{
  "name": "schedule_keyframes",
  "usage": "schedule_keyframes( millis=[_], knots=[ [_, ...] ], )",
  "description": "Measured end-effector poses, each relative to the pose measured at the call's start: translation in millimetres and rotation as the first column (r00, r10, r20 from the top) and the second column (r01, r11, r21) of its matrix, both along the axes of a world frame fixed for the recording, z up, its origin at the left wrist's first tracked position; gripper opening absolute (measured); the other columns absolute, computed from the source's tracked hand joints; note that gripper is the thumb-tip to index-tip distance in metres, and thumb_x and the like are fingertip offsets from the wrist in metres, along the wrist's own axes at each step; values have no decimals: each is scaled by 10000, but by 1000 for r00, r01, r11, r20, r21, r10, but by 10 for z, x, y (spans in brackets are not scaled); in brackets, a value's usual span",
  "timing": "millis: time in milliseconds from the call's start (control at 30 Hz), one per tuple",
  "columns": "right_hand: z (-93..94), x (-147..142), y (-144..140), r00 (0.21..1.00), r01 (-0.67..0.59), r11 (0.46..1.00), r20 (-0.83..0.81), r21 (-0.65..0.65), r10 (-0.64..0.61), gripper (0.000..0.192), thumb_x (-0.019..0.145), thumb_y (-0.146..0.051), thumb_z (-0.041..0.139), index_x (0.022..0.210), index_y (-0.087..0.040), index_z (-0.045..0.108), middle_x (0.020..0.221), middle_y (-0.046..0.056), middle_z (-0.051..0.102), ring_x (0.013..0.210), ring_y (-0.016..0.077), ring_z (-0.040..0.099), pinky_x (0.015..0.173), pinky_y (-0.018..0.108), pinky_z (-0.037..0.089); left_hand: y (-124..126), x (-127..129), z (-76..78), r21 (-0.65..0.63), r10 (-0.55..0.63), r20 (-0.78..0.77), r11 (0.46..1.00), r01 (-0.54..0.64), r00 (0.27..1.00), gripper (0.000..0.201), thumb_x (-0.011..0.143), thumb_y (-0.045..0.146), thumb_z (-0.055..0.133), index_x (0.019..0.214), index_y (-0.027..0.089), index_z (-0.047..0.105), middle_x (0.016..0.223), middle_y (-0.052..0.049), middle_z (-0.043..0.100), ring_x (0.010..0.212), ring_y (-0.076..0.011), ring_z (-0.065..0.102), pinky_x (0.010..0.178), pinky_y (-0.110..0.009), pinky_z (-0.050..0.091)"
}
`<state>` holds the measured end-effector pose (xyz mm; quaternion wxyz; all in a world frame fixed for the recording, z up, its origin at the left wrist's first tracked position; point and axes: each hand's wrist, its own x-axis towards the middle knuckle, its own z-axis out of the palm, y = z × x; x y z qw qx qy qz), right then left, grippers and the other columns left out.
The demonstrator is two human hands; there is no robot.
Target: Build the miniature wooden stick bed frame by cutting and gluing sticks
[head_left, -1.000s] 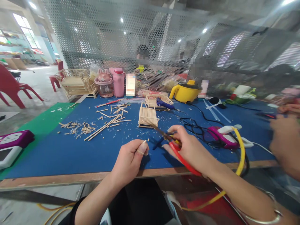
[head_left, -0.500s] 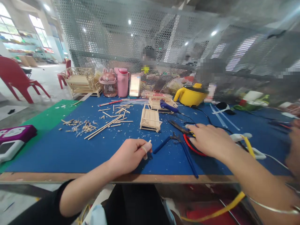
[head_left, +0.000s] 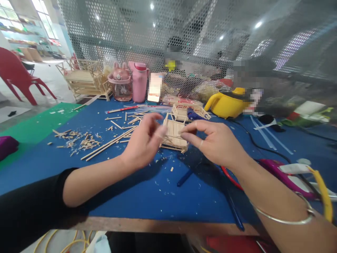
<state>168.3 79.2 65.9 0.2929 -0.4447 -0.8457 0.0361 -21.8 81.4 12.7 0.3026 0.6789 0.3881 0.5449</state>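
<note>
The worktop [head_left: 79,182] is covered by a blue mat, with a perforated metal screen [head_left: 184,42] standing along its far edge. Against that screen stand a stack of finished stick frames [head_left: 84,82], a pink bottle [head_left: 139,86] and a yellow kettle [head_left: 228,103]. A loose bundle of long wooden sticks [head_left: 107,144] and a scatter of offcuts [head_left: 79,140] lie on the left half of the mat; a glue gun [head_left: 284,174] with its cable rests at the right. The small slatted stick frame [head_left: 174,135] lies flat on the mat at centre, just beyond both hands, with a second, unfinished frame [head_left: 184,112] behind it. The left hand [head_left: 143,144] is raised over the near left edge of the frame, its fingers [head_left: 159,131] pinched together; whether a stick piece sits between them cannot be told, since that hand is blurred. The right hand [head_left: 216,142] hovers at the near right edge, thumb and forefinger loosely curled and apparently grasping nothing. A judgement on good technique: steady the frame with one hand at its edge, present any short piece square to the slats, and keep the wrists clear of the glue gun cable. Compared with the frame half a second earlier, the right hand has left the red-handled cutters [head_left: 229,175], which now lie on the mat beneath its wrist, and both hands have moved forward from the near edge of the worktop to the frame.
</note>
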Motion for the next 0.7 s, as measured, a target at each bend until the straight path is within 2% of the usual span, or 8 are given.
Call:
schedule_keyframes(
  millis=[33,67,133,233,300,400,533,700],
  knots=[
    [-42,-6,53,999,28,999,-18,16,-27,100,820,-256,607,802,-205,692,806,3,712,745,145,632,724,277,470,79,-6,-44,-25,84,131,996,-82,988,295,873,293,450,1141,175,422,834,-5,549,705,-115,493,644,-257,386],
    [-87,-13,96,998,49,998,-28,36,-48,102,821,-255,604,789,-202,685,812,8,711,758,152,633,740,288,469,150,-11,-89,-88,108,224,992,-90,969,318,856,260,429,1161,177,393,897,-23,559,758,-125,505,666,-267,390],
    [-169,-25,150,998,69,994,-10,82,-68,109,826,-240,591,766,-195,671,813,16,707,782,165,631,770,308,459,249,-15,-166,-239,48,331,971,34,942,437,767,187,449,1194,178,356,997,-49,569,854,-143,517,701,-282,399],
    [-238,-37,175,994,78,987,65,143,-88,130,843,-222,556,768,-189,657,821,32,703,810,183,624,787,325,441,295,-4,-231,-367,-139,376,886,285,916,752,600,95,523,1305,172,271,1027,-54,580,904,-154,528,692,-274,412],
    [-250,-50,182,986,97,980,117,171,-118,146,850,-218,535,771,-181,652,830,48,702,823,201,617,794,345,432,291,10,-246,-394,-221,366,844,365,904,899,572,63,555,1384,187,191,1032,-44,588,781,-122,541,622,-256,405],
    [-250,-81,199,970,112,981,197,159,-142,168,854,-204,506,772,-173,649,830,63,700,828,220,605,793,367,419,285,28,-245,-421,-255,351,817,395,901,981,598,45,582,1444,233,122,1061,-39,604,573,-51,484,535,-239,376],
    [-247,-123,212,964,110,984,227,137,-139,184,848,-197,491,760,-174,651,805,61,697,807,214,601,765,353,413,283,59,-209,-431,-232,390,809,399,891,1002,606,-10,592,1461,236,133,1023,-42,639,579,-46,507,527,-215,384],
    [-247,-152,194,987,127,992,100,14,-128,181,839,-207,514,733,-181,659,773,29,696,728,172,608,668,284,425,276,109,-167,-448,-215,437,790,419,873,996,639,-11,642,1467,204,131,873,4,644,618,-47,520,585,-203,409]
  ],
)
